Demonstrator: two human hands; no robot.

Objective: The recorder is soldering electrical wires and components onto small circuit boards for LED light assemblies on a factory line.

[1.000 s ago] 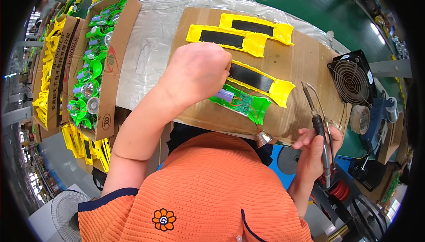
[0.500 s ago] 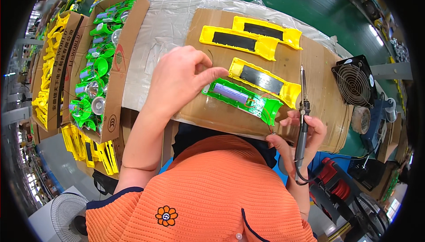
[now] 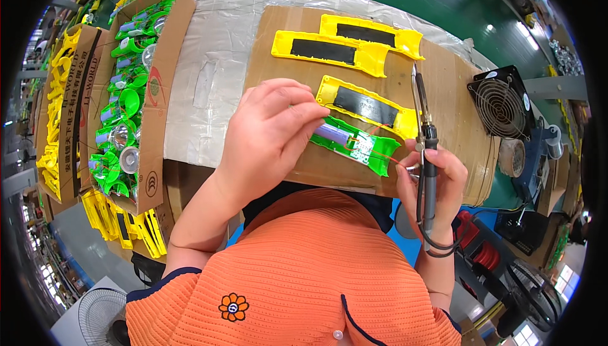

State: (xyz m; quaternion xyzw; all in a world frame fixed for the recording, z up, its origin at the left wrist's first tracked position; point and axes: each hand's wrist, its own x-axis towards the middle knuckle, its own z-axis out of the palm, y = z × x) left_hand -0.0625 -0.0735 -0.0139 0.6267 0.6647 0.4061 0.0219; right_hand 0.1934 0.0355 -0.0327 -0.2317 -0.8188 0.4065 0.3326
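A green plastic flashlight shell [image 3: 378,163] lies open on the cardboard, holding a purple cylindrical battery [image 3: 333,134] and a small circuit board [image 3: 362,145]. My left hand [image 3: 269,134] is over its left end, thumb and fingers pinched on a thin black wire that barely shows; the hand covers part of the shell and battery. In my right hand [image 3: 446,172] a soldering iron [image 3: 430,181] stands nearly upright, tip pointing away from me. The thumb and fingertips of that hand also meet at the end of a red wire [image 3: 387,157] coming from the board.
Yellow shell halves with black pads [image 3: 366,102] lie beyond the green one. A carton [image 3: 155,105] of green assemblies stands at left, beside another carton [image 3: 82,118] of yellow parts. At right are a black fan [image 3: 503,105], a tape roll [image 3: 512,157] and a blue box [image 3: 538,156].
My left hand has moved right and a little toward me, now over the shell's left end. The red wire is stretched out further toward my right fingertips. The soldering iron remains in my right hand.
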